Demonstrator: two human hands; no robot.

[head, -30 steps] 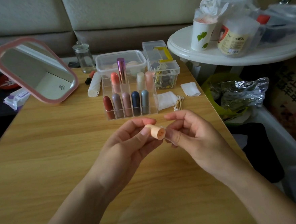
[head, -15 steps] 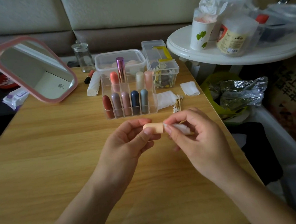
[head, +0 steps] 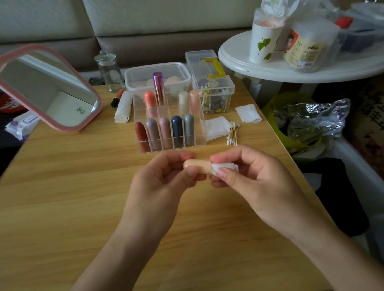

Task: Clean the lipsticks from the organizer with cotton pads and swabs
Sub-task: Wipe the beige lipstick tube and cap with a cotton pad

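Now the peach plastic lipstick tube hangs above the wooden worktop, near side of the clear acrylic organizer. Its end, bare a second ago, is covered: the right hand has fingers clamped on a folded white cotton pad against it — wiping has begun. The left hand has fingers clamped on the tube. Nine lipsticks stand in the organizer; two spare pads lie right of it.

mirror: round logo, unreadable | jar label: barcode, print unreadable | right brown packaging: large Chinese characters, unreadable
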